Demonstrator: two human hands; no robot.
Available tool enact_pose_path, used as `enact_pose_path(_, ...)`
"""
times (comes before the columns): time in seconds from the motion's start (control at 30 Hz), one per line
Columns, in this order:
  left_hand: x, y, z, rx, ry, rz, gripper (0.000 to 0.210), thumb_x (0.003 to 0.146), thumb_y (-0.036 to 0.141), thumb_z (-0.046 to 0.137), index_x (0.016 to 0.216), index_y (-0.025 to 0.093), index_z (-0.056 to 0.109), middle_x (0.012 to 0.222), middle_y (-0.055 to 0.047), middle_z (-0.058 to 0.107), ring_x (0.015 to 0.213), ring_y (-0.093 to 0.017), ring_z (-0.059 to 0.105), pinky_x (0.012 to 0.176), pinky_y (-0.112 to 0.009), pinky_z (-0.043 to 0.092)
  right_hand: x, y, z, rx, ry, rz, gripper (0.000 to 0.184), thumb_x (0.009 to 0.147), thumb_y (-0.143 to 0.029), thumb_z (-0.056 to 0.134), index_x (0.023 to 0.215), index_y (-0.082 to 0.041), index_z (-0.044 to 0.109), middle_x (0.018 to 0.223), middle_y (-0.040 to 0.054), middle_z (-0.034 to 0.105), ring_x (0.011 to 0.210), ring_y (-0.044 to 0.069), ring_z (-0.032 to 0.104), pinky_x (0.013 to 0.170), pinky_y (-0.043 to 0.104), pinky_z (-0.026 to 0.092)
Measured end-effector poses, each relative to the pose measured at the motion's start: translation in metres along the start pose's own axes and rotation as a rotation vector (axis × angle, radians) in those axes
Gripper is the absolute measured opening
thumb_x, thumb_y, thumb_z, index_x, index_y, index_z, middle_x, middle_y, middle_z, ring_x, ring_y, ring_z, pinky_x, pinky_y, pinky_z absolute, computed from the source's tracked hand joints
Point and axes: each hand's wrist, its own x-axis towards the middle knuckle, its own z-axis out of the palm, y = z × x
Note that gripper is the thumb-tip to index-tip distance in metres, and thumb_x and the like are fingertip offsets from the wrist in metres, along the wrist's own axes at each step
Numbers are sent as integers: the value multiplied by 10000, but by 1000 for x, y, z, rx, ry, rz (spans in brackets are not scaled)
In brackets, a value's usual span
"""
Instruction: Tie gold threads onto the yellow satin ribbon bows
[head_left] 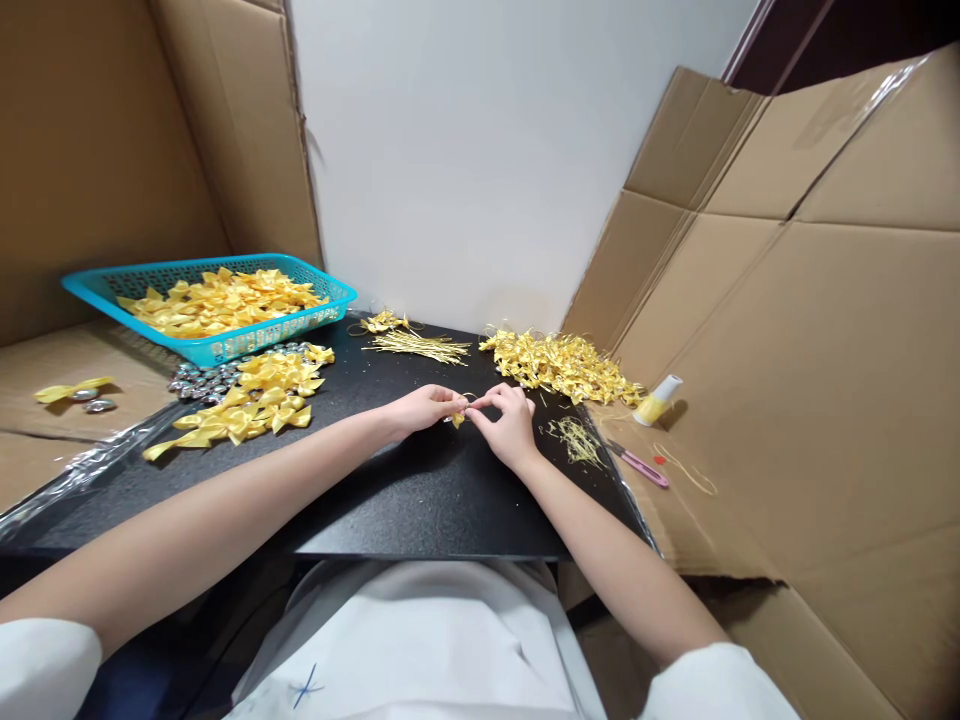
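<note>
The left hand (426, 410) pinches a small yellow satin bow (456, 420) above the black desk's middle; the right hand (510, 425) grips narrowly at its thin gold cord (471, 396). Work seems partway: a heap of corded yellow bows (559, 365) at the far right corner looks done, while plain yellow ribbon bows (262, 400) along the left edge look untouched.

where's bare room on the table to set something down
Widest: the black table between left hand, right hand and front edge. Smaller: between loose yellow bows and gold ties. Crowded: by the blue basket and right-side bow pile.
</note>
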Motion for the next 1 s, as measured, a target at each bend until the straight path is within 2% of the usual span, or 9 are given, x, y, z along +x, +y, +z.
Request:
enact_pose_path(0.2,0,-1,1,-20,8,4,410,632,546,702,676,149,609,613,29,565,615,-116,445,626,-255,317,2,1,3,85,-107,65,144,809,-335,661,715,-227,682,889,5,651,918,193,536,855,374,345)
enact_pose_path(0.4,-1,-1,2,-41,13,21,395,623,530,717,671,152,614,611,30,572,619,-118,475,646,-258,353,5,6,2,165,-165,60,124,804,-294,646,706,-219,652,887,-5,643,865,172,524,832,345,366)
enact_pose_path(0.77,2,-9,-3,-61,85,100,296,614,348,690,824,157,606,824,-23,674,820,-176,621,836,-334,456,5,4,-5,59,-261,17,98,818,-263,650,732,-215,653,963,6,655,973,197,523,877,386,310)
enact_pose_path(0.9,3,-13,-8,172,247,172,249,630,229,565,869,170,600,850,-21,682,783,-173,611,771,-318,472,5,7,-9,-47,-259,-79,81,838,-271,639,778,-223,665,970,17,649,1002,204,507,876,389,289)
enact_pose_path(1.0,1,-14,-15,449,267,214,199,641,194,496,792,186,625,784,-7,677,692,-165,574,684,-294,452,5,9,-10,-103,-255,-128,90,853,-279,629,792,-225,669,966,21,646,993,201,504,867,385,281)
